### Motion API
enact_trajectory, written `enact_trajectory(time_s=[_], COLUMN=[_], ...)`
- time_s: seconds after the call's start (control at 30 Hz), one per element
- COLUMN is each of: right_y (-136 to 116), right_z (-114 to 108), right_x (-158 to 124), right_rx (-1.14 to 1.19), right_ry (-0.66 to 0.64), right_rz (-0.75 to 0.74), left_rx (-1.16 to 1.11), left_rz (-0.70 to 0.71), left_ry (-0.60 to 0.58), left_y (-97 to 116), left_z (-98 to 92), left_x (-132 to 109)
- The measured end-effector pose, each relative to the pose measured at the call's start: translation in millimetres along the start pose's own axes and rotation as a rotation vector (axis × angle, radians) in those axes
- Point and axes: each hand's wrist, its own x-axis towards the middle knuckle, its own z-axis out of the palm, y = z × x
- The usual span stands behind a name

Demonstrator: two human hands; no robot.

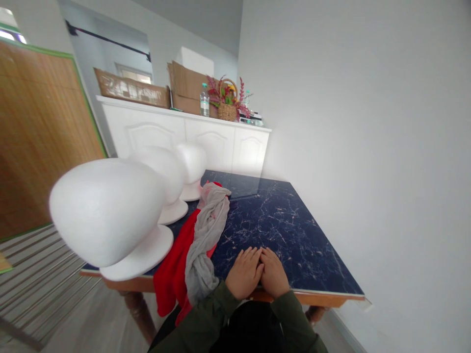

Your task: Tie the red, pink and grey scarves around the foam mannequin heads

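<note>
My left hand (244, 272) and my right hand (274, 272) lie flat at the near edge of the dark blue marbled table (279, 220). Their inner sides touch, the fingers are stretched forward, and neither holds anything. Just left of them, a grey scarf (206, 245) lies loosely bunched lengthwise over a red scarf (174, 262). The ends of both hang over the front edge. Beyond these, along the table's left side, stand three white mannequin heads on round bases: a near one (106, 211), a middle one (165, 171) and a far one (193, 162).
Behind the table is a white cabinet (158, 132) bearing cardboard boxes (132, 93), a water bottle (205, 100) and a flower basket (227, 112). A bare wall (368, 122) runs along the right. A metal slatted rack (37, 284) and a bamboo panel (40, 137) are at left.
</note>
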Motion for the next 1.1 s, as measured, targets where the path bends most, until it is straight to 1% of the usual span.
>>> enact_trajectory(time_s=[0.17, 0.3, 0.43, 0.5, 0.57, 0.63, 0.7, 0.73, 0.77, 0.8, 0.87, 0.93, 1.03, 1.1], right_y=[-2, 0, 1, -1, -4, -6, -8, -8, -7, -6, -2, -1, -12, -32], right_z=[-2, -1, -1, -2, -4, -6, -6, -6, -5, -5, -4, -4, -5, -2], right_x=[0, 0, 0, 0, 0, 1, 1, 2, 1, 1, 0, -1, 2, 9], right_rx=[0.017, 0.015, 0.004, -0.015, -0.046, -0.071, -0.083, -0.083, -0.081, -0.074, -0.04, 0.034, 0.208, 0.347], right_ry=[-0.025, -0.057, -0.079, -0.083, -0.077, -0.07, -0.064, -0.063, -0.061, -0.056, -0.042, -0.007, 0.095, 0.115], right_rz=[0.02, 0.049, 0.061, 0.066, 0.088, 0.105, 0.105, 0.1, 0.098, 0.099, 0.105, 0.12, 0.215, 0.277], left_rx=[0.0, -0.012, -0.034, -0.078, -0.146, -0.173, -0.093, -0.019, 0.064, 0.144, 0.25, 0.278, 0.267, 0.238], left_rz=[0.004, 0.013, -0.003, 0.001, 0.01, -0.05, -0.196, -0.278, -0.346, -0.398, -0.449, -0.45, -0.501, -0.576], left_ry=[0.012, 0.018, 0.019, 0.027, 0.065, 0.166, 0.267, 0.286, 0.273, 0.233, 0.113, 0.019, -0.019, -0.025], left_y=[0, -2, 2, 5, 4, -7, -28, -41, -54, -66, -86, -96, -101, -103], left_z=[-1.1, 2.6, 3.7, -5.8, -25.8, -53.0, -79.8, -90.4, -98.3, -103.5, -107.3, -106.4, -104.8, -105.2], left_x=[0, 1, 0, -5, -13, -23, -32, -36, -39, -42, -47, -50, -51, -49])
